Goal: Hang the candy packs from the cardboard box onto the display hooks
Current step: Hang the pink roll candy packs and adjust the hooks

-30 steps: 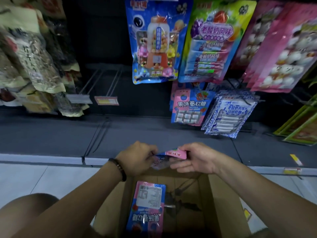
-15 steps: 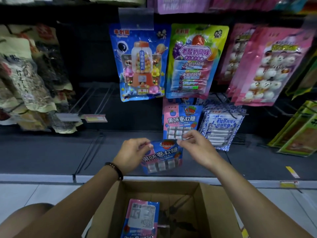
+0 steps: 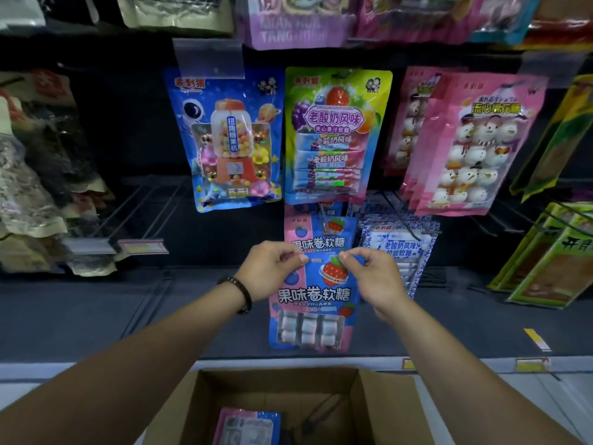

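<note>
boxed pack (image 3: pixel 246 427) cut off, top packs (image 3: pixel 288 27) blurred

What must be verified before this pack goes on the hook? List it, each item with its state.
1. Left hand pinches the held candy pack at its top left corner: ok.
2. Right hand pinches its top right corner: ok.
3. Pack upright, printed face toward the person: ok.
4. Pack's hang hole on the hook: not ok, its top sits below the hook's end.
5. Hung pack on that hook is the same kind: ok.
6. Room left on the hook: cannot tell.
</note>
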A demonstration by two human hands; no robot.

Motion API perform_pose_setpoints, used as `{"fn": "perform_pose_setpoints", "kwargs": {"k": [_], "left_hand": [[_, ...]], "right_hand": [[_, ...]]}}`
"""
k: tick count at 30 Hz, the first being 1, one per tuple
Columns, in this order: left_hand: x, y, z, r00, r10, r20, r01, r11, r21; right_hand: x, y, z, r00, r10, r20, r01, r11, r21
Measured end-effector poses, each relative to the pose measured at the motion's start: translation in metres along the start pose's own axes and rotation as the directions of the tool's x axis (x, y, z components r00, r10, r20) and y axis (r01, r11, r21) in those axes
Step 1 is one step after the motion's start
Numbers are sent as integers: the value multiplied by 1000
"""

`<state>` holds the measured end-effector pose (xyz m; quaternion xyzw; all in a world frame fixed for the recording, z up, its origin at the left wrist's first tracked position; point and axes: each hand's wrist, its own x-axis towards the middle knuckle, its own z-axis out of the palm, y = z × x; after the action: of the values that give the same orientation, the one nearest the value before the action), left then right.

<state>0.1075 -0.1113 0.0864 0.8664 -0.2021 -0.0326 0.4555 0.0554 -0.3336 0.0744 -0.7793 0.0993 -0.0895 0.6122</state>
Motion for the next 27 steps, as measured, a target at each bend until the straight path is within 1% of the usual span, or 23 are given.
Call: {"fn": "perform_pose_setpoints", "kwargs": {"k": [3,5,11,18,21,25,27], "left_hand": [[26,4,12,1000,-29,-12,29,1000,-8],[41,1,19,999,-40,-29,39,999,-15],[70,-3,34,991,-55,-120,56,998,5],[89,-17,40,978,-113,-176,113,994,-12],[101,-20,42,969,-126,-215,128,992,-7],[119,-17,42,949,-174,-261,183,983,8],[125,-15,41,942,-191,-275,210,977,43]], "right_hand": [[25,2,-8,999,4,-45,-9,994,-108],[40,4,-10,997,2,-81,-13,991,-135],[65,9,-8,987,-33,-155,1,980,-200],[83,13,-1,984,-46,-175,7,976,-218],[91,17,8,964,-65,-259,-3,967,-255],[88,20,14,922,-108,-372,21,973,-232],[82,21,15,916,-153,-371,49,960,-275]]}}
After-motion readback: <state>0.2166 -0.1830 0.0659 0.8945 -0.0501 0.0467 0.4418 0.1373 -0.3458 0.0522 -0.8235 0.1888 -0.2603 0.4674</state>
